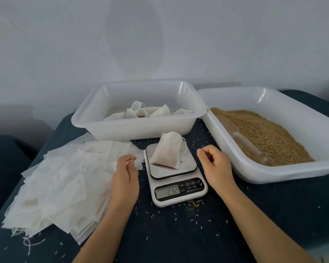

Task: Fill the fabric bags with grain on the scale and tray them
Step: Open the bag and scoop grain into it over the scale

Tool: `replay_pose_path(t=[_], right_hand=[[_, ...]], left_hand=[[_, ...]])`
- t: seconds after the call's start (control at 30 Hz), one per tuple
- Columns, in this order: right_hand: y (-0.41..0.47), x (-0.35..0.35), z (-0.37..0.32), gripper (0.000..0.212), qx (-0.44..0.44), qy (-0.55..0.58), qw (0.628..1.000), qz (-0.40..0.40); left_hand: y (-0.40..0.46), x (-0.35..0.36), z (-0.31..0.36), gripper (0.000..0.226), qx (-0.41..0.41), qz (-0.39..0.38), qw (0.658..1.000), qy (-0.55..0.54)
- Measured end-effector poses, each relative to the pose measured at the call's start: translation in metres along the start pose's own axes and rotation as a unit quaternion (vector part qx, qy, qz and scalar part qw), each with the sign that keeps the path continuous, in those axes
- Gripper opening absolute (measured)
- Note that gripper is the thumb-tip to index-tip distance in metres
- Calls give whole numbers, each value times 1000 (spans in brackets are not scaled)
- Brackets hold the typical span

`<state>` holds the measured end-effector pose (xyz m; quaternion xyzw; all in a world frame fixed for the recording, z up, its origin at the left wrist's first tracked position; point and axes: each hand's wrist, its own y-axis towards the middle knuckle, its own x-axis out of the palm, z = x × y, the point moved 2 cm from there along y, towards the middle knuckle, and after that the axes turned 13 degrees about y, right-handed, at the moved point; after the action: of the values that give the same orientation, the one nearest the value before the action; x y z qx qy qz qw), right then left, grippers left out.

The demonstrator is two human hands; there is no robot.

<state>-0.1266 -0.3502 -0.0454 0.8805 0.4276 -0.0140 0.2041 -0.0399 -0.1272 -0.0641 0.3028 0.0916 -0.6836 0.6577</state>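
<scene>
Filled fabric bag [166, 151] sits on the platform of the scale [174, 179] at frame centre, display reading 23.2, drawstring hanging off its right side. Left hand [124, 176] and right hand [216, 165] flank the scale, each grip loosely curled and holding nothing, neither touching the bag. Empty bags [61, 183] piled lower left on the dark bench [179, 234]; tray [139, 111] with filled bags behind the scale, grain tray [270, 133] at right.
</scene>
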Motion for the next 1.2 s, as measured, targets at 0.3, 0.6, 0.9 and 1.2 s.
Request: replay_pose_path(t=[0.3, 0.6, 0.9, 1.2], right_hand=[[50, 40, -27, 50, 81, -132, 973, -173], [88, 58, -84, 22, 85, -145, 933, -317], [152, 51, -171, 39, 10, -344, 881, -326], [248, 63, -140, 21, -10, -401, 885, -238]], left_hand=[[3, 4, -6, 43, 22, -1, 1000, 12], [4, 5, -7, 37, 8, -25, 1000, 9], [2, 5, -7, 45, -2, -46, 999, -8], [5, 7, -6, 39, -12, -53, 998, -26]])
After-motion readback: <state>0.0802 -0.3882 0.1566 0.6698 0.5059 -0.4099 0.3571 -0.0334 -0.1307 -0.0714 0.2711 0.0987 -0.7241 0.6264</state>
